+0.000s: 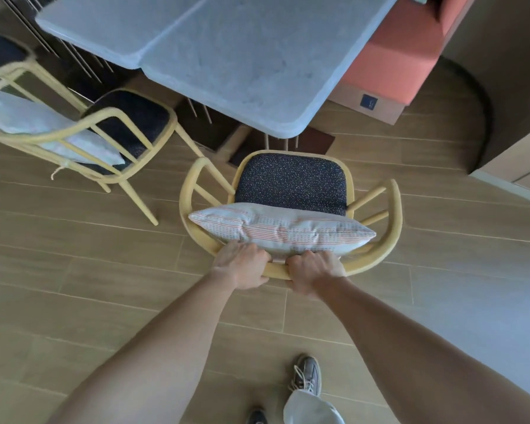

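A yellow wooden chair (393,215) with a dark speckled seat (291,182) stands in front of me, facing the grey table (242,62). A white cushion with orange stripes (282,229) leans upright against its curved backrest. My left hand (240,264) grips the top rail of the backrest left of centre, fingers curled over it and touching the cushion's lower edge. My right hand (314,272) grips the same rail just to the right, a short gap between the two hands.
A second yellow chair (126,123) with a pale cushion (43,123) stands to the left at the table. An orange bench (395,68) sits behind the table at right. Dark wall base (484,111) curves at right. My shoes (308,374) stand on wood-look floor tiles.
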`<control>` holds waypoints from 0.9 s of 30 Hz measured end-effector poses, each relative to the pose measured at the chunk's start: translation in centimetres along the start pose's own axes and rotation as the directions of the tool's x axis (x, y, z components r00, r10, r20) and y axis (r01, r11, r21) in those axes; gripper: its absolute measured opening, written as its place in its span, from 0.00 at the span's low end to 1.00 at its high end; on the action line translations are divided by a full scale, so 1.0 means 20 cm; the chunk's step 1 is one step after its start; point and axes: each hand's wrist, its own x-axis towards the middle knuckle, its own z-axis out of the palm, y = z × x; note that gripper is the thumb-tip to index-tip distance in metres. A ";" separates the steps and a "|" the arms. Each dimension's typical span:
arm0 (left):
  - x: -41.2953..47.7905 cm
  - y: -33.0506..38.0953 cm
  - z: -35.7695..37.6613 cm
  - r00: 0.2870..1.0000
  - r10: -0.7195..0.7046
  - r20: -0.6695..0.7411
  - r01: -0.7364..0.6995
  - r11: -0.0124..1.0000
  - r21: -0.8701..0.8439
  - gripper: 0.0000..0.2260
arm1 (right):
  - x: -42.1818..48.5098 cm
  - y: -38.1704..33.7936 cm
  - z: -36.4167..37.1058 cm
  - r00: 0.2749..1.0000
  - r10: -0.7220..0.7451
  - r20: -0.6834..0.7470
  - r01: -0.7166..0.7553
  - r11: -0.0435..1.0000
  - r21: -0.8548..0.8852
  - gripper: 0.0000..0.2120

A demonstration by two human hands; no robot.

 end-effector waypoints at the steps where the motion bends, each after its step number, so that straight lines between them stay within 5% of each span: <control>1: 0.04 -0.02 -0.01 1.000 -0.002 -0.002 0.002 1.000 0.001 0.12 | 0.03 0.02 -0.02 1.000 0.002 0.004 -0.002 1.000 0.004 0.16; 18: 0.27 -0.35 -0.07 0.972 0.232 0.022 -0.230 0.970 -0.079 0.16 | 0.25 -0.01 -0.21 0.985 0.154 0.074 -0.153 0.988 -0.007 0.18; 27: 0.29 -0.39 -0.07 0.944 0.327 0.035 -0.323 0.942 -0.094 0.19 | 0.27 -0.02 -0.18 0.979 0.205 0.012 -0.204 0.979 -0.023 0.32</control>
